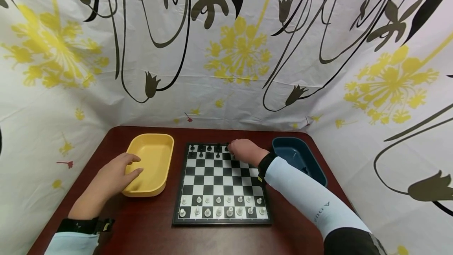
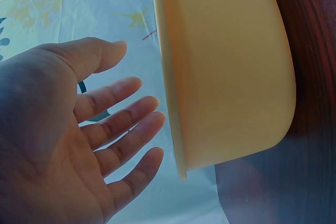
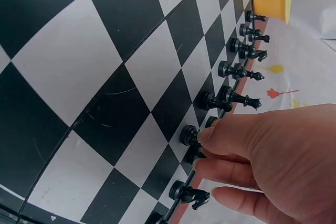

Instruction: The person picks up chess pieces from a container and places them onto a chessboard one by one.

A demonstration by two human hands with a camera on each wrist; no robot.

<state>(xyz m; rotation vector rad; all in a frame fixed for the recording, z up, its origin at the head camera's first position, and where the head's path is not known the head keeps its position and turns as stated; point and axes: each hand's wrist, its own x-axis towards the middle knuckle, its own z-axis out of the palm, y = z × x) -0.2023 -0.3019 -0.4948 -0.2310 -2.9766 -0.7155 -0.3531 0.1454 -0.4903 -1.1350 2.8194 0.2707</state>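
While steadying yellow tray – left hand flat, holding nothing | right hand pinching black piece on chessboard's far rank; seating it

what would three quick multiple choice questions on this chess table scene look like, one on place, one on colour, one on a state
1. Where is the yellow tray?
A. left of the chessboard
B. on the chessboard
C. right of the blue tray

2. What colour are the pieces by the right hand?
A. white
B. black
C. red

3. How is the left hand?
A. clenched in a fist
B. open, fingers at the yellow tray's rim
C. gripping a white piece

Answers: 1 A, it sits left of the chessboard; 2 B, the black pieces line the far rows; 3 B, the wrist view shows straight, spread fingers.
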